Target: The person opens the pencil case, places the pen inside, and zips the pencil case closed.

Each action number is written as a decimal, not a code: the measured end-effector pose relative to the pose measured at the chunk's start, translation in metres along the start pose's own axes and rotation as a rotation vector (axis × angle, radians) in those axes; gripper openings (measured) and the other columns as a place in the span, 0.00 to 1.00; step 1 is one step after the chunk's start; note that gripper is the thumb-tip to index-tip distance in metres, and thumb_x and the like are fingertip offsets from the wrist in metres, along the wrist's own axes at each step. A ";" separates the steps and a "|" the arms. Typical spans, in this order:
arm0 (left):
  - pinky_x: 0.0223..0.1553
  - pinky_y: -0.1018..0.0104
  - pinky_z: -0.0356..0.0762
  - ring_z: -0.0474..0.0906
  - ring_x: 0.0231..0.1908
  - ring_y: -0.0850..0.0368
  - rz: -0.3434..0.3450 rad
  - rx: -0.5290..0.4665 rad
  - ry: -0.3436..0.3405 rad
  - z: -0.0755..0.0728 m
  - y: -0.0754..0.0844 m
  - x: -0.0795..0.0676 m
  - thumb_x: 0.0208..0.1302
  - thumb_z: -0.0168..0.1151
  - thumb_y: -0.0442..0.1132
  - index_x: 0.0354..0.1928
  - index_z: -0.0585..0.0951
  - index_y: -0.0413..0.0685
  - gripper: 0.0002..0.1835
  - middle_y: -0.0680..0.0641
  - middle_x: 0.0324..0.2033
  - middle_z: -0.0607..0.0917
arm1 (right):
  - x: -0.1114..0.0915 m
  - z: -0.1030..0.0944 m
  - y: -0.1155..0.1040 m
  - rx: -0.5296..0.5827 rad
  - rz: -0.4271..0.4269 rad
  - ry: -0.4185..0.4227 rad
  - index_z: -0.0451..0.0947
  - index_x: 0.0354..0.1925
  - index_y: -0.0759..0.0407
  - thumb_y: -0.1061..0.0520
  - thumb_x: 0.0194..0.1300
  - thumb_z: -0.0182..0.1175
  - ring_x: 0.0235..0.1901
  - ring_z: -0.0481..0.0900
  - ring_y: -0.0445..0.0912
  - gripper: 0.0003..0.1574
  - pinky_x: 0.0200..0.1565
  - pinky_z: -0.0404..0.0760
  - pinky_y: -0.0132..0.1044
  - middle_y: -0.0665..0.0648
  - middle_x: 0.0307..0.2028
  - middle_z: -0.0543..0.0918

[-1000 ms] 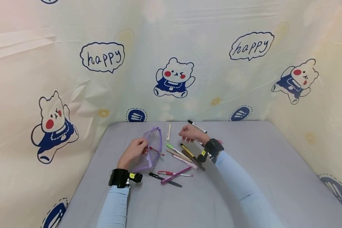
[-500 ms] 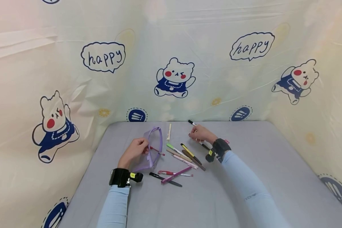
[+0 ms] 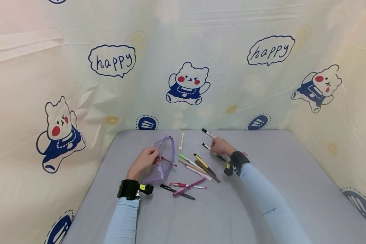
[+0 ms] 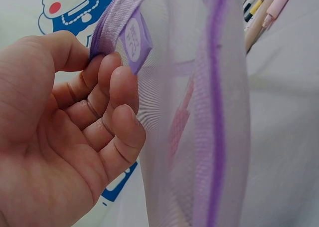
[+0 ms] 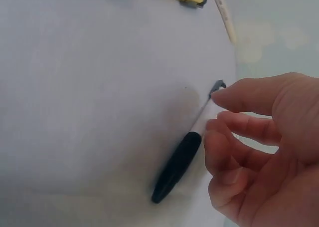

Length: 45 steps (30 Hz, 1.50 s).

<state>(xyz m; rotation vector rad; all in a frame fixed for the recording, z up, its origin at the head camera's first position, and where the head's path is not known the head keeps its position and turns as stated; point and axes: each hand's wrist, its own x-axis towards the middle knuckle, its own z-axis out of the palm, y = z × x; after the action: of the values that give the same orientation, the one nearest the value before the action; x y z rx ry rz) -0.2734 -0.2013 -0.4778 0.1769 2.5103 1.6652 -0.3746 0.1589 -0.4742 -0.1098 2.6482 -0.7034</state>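
Observation:
My left hand point(image 3: 144, 163) pinches the zipper edge of a purple mesh pencil case point(image 4: 215, 127) between thumb and forefinger, holding it upright with its mouth to the right. Through the mesh shows a red and pink pen point(image 4: 180, 122). Farther right, my right hand point(image 3: 222, 147) is over a white pen point(image 5: 180, 162) with a black grip and a grey clip, which lies on the table. Its thumb and bent fingers come right up to the pen's clip end, a gap showing between them. Beyond that hand lies another black-and-white pen point(image 3: 208, 133), partly covered.
Between the hands lie a green-capped pen point(image 3: 190, 160), a yellow and black pen point(image 3: 205, 164) and several others. Nearer, a purple pen point(image 3: 183, 191) crosses a red pen point(image 3: 178, 185) and a black pen point(image 3: 168, 187). A cream pen point(image 3: 181, 141) lies toward the back.
My right hand has moved right, past the cluster of pens, and lowered to the black-and-white pen. My left hand keeps hold of the case in the same place.

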 end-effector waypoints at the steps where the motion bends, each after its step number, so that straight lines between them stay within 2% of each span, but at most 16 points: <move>1: 0.31 0.66 0.78 0.76 0.27 0.55 -0.003 -0.005 -0.001 0.000 0.000 0.000 0.74 0.49 0.40 0.33 0.76 0.39 0.14 0.47 0.26 0.79 | 0.001 0.001 0.001 -0.006 0.005 0.003 0.76 0.39 0.58 0.57 0.63 0.63 0.26 0.75 0.46 0.08 0.27 0.73 0.35 0.54 0.29 0.78; 7: 0.32 0.66 0.78 0.76 0.27 0.55 -0.016 -0.021 -0.008 0.001 -0.002 0.000 0.74 0.49 0.41 0.32 0.75 0.40 0.14 0.47 0.26 0.79 | 0.003 0.005 0.003 -0.058 0.029 0.015 0.77 0.42 0.57 0.59 0.63 0.63 0.31 0.76 0.48 0.08 0.30 0.74 0.37 0.57 0.35 0.79; 14: 0.32 0.66 0.78 0.76 0.27 0.55 -0.004 -0.004 -0.012 0.001 -0.001 0.001 0.74 0.49 0.41 0.33 0.75 0.40 0.13 0.46 0.27 0.79 | 0.009 0.011 0.008 -0.076 0.062 0.022 0.77 0.42 0.55 0.55 0.62 0.66 0.30 0.77 0.47 0.11 0.29 0.73 0.36 0.56 0.35 0.80; 22: 0.32 0.66 0.78 0.76 0.27 0.55 0.002 -0.003 -0.011 0.001 0.001 0.001 0.74 0.48 0.41 0.33 0.75 0.40 0.13 0.46 0.27 0.79 | 0.007 0.014 0.008 -0.100 0.013 0.053 0.77 0.41 0.55 0.57 0.63 0.63 0.27 0.76 0.46 0.08 0.26 0.72 0.35 0.56 0.33 0.80; 28: 0.32 0.65 0.78 0.76 0.27 0.55 0.004 -0.009 -0.017 0.000 0.001 -0.001 0.75 0.48 0.41 0.32 0.74 0.40 0.14 0.46 0.27 0.79 | 0.003 0.018 0.005 -0.106 0.012 0.078 0.76 0.42 0.56 0.57 0.63 0.61 0.27 0.76 0.46 0.09 0.27 0.71 0.35 0.56 0.33 0.79; 36: 0.34 0.64 0.78 0.76 0.28 0.55 -0.010 -0.005 -0.001 -0.002 0.001 -0.001 0.75 0.48 0.41 0.34 0.75 0.40 0.14 0.46 0.27 0.79 | 0.002 0.016 0.002 -0.054 -0.007 0.099 0.76 0.41 0.60 0.55 0.61 0.62 0.27 0.76 0.45 0.11 0.26 0.72 0.33 0.56 0.30 0.79; 41: 0.33 0.64 0.78 0.76 0.28 0.55 -0.005 0.001 0.000 -0.002 0.002 -0.001 0.74 0.48 0.40 0.33 0.76 0.39 0.14 0.46 0.27 0.79 | 0.006 0.013 0.000 0.037 0.028 0.103 0.75 0.41 0.59 0.54 0.64 0.60 0.25 0.75 0.45 0.11 0.26 0.71 0.34 0.54 0.27 0.77; 45: 0.33 0.66 0.78 0.77 0.28 0.55 -0.002 -0.003 -0.005 -0.001 0.002 -0.001 0.74 0.48 0.40 0.33 0.76 0.39 0.14 0.46 0.27 0.80 | 0.005 0.011 -0.005 0.115 0.005 0.139 0.75 0.38 0.60 0.55 0.64 0.59 0.23 0.74 0.46 0.10 0.24 0.70 0.35 0.54 0.24 0.76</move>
<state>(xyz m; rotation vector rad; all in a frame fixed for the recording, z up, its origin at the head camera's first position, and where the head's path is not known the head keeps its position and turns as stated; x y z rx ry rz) -0.2726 -0.2015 -0.4759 0.1772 2.5038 1.6652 -0.3752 0.1488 -0.4822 -0.0226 2.7298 -0.8887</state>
